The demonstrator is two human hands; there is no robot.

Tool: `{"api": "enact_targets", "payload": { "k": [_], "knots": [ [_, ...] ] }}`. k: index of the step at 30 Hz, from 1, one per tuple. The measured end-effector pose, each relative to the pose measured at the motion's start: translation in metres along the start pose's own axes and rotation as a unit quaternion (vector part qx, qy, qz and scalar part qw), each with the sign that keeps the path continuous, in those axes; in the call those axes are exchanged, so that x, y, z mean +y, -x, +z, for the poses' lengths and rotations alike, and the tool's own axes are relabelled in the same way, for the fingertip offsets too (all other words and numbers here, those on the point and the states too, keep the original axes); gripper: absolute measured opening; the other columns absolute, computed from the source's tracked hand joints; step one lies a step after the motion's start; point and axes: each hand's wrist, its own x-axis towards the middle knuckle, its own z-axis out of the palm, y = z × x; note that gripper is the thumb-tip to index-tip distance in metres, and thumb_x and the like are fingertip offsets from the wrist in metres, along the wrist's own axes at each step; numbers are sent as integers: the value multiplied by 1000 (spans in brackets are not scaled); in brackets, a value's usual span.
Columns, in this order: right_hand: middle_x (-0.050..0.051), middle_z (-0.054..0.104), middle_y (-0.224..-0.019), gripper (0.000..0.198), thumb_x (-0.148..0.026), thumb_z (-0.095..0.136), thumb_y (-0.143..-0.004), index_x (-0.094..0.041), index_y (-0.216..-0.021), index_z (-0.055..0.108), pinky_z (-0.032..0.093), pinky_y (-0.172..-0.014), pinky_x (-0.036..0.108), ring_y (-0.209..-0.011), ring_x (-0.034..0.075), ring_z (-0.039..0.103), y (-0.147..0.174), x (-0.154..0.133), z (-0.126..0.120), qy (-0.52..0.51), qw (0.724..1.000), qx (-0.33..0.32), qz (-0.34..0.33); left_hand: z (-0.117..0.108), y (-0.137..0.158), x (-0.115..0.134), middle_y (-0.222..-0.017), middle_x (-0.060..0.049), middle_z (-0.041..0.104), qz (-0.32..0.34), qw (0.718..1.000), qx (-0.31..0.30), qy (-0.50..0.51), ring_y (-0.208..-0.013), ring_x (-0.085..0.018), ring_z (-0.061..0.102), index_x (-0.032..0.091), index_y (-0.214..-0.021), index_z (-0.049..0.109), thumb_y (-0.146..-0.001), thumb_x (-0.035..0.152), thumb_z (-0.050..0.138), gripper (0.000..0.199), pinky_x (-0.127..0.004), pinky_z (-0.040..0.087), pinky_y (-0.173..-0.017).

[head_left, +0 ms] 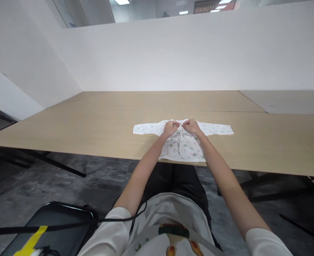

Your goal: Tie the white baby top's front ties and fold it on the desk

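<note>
Pinching at the neckline of a white printed baby shirt [191,145], both hands work close together on the worktop [92,124]. Left hand [170,128]: thumb and fingers brought together on the fabric edge at the centre of the collar. Right hand [191,126]: just beside it, fingers likewise closed on the neckline, with only a small gap between the two sets of fingertips; the exact bit of cloth or fastener between them is too small to tell. Garment lies flat, collar towards the wall [173,60], hem at the near edge of the worktop directly before the wearer. Its long sleeves spread straight out to either side, one beyond each hand; the front panels overlap below the hands along a curved, bound edge. Print: small, scattered coloured motifs, details unclear. Forearms reach in from both sides, bare below white short sleeves. Surroundings: a grey panel [292,101] adjoins the wooden surface at far right; glazing [151,10] runs above the wall. Lower left, a black chair [63,213], with yellow tape [32,241] around a black cable [74,225] passing above it. Floor [106,177] is mottled grey.
</note>
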Motion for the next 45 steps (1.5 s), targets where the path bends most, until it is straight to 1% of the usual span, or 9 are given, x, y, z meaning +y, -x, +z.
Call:
{"api": "enact_targets", "payload": {
  "k": [5,10,17,23,30,37,39,41,45],
  "knots": [
    [5,69,-78,22,-23,57,-71,-12,-79,73,44,-69,23,-75,17,61,5,-6,-3,-19,1000,-11,-9,0,0,1,-96,-5,73,-14,1000,1,10,-87,-14,67,17,-94,72,-78,19,58,21,-24,51,-83],
    [4,65,-67,25,-22,52,-70,-11,-79,72,42,-62,22,-63,14,56,9,-10,-6,-46,998,-47,-9,0,1,2,-95,-5,73,-19,1000,5,21,-86,-13,67,16,-96,72,-77,15,56,25,-24,51,-82],
    [3,66,-70,13,-18,59,-67,-13,-75,67,42,-65,21,-67,14,57,8,-11,5,-11,1000,1,-12,-1,2,5,-91,-7,73,-7,1000,1,18,-86,-16,67,14,-90,72,-79,27,58,22,-25,50,-80],
    [2,61,-61,6,-15,57,-64,-14,-63,63,39,-59,20,-63,13,54,6,-12,5,-26,1000,-10,2,-2,2,9,-92,-7,72,-10,999,-4,-47,-85,-15,66,15,-90,69,-83,25,53,20,-25,48,-79],
    [-1,50,-49,13,-22,55,-66,-14,-56,59,36,-53,22,-51,11,46,8,-10,5,-69,997,1,40,-5,6,15,-93,-5,72,19,987,6,-160,-87,-16,63,17,-93,69,-86,25,48,24,-27,46,-82],
    [3,62,-62,11,-13,56,-68,-13,-65,67,40,-63,23,-62,14,54,6,-13,4,47,997,55,-7,-15,12,22,-98,-8,70,9,960,-12,-280,-101,-24,57,19,-86,74,-81,17,45,30,-37,40,-94],
    [3,60,-58,14,-18,59,-71,-13,-59,63,39,-60,22,-58,12,52,8,-16,-3,44,998,32,-12,-17,16,24,-98,-9,69,11,958,-19,-287,-103,-25,56,21,-81,76,-80,18,44,31,-40,39,-96],
    [1,55,-49,27,-29,61,-75,-14,-53,59,37,-53,22,-49,11,48,14,-18,-10,28,999,-33,-11,-18,19,24,-98,-7,69,18,962,-39,-269,-103,-25,56,23,-80,76,-80,19,44,32,-40,38,-97],
    [0,47,-39,41,-42,63,-75,-15,-46,54,33,-45,22,-38,9,41,27,-22,-19,39,986,-159,-11,-17,21,22,-100,-3,70,44,974,-96,-199,-99,-20,59,24,-94,75,-78,16,43,37,-32,42,-94]
  ]
}}
